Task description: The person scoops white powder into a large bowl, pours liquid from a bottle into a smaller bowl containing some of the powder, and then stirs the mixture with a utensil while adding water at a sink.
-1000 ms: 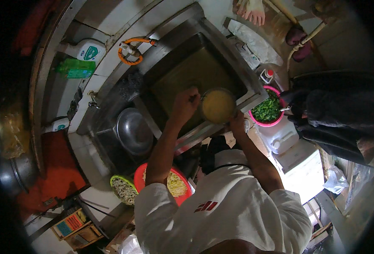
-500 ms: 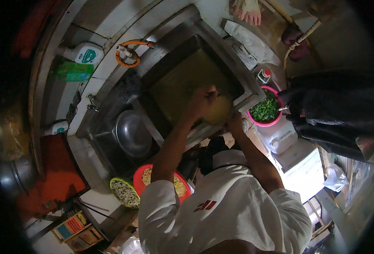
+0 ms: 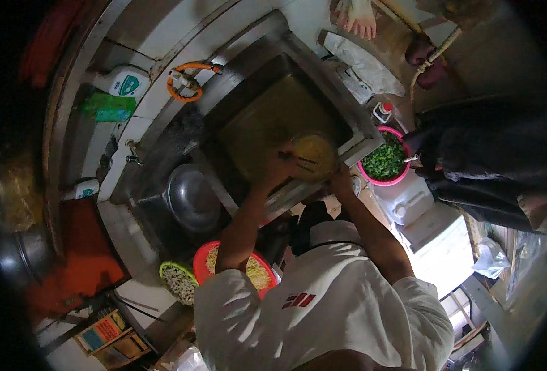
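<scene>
My right hand (image 3: 340,180) is closed on the near right rim of a round, yellowish, strainer-like bowl (image 3: 321,146), held over the near right corner of a large metal basin (image 3: 359,148). The basin contains murky, yellow-brown liquid (image 3: 255,123). My left hand (image 3: 277,168) is at the bowl's left side, its fingers closed on what look like dark chopsticks (image 3: 306,162). Their tips point across the bowl. Dim light hides the details of the bowl's contents.
Left of the basin lies a metal bowl (image 3: 193,198). Nearer stand a red basin (image 3: 201,260) of pale yellow strips and a green-rimmed basket (image 3: 177,284). A pink basin (image 3: 381,182) holds chopped greens. Dark clothing (image 3: 490,161) fills the right side; an orange hose (image 3: 175,91) lies behind.
My left hand has drawn back left and nearer, off the bowl's far side, uncovering the bowl and the dark sticks. My right hand stays at the rim.
</scene>
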A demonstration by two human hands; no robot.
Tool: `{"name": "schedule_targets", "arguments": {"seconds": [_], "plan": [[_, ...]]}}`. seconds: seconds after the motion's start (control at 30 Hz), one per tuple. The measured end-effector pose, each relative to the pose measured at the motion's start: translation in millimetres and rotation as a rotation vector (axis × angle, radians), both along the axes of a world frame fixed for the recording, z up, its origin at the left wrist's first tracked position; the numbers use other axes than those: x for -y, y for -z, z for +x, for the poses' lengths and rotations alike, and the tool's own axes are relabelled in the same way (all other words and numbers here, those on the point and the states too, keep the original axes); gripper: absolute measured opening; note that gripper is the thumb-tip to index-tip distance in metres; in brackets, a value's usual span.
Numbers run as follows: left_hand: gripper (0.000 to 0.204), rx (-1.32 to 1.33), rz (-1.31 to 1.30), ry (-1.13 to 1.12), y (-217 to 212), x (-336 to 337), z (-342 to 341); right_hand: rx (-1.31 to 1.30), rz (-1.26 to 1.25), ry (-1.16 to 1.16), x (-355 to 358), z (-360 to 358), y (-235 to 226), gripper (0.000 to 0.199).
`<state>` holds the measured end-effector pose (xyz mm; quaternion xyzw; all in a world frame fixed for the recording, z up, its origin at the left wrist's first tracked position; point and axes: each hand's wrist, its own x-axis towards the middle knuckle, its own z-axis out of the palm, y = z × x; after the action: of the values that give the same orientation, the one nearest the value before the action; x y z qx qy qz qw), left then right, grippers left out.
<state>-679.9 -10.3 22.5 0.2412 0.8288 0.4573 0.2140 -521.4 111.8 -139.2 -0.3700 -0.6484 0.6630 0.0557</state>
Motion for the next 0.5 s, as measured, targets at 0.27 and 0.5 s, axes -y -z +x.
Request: {"name": "schedule_targets", "arguments": {"seconds": [0.27,0.5], "plan": [[0.021,0.428,0.067,0.029,42,18,-22,-0.042,0.09,0.019,-2,-2,49,0.036],[0.024,-0.291,-0.282,0.213,45,29,-28,-0.202,0.35,-0.188,2,2,7,0.036]]}}
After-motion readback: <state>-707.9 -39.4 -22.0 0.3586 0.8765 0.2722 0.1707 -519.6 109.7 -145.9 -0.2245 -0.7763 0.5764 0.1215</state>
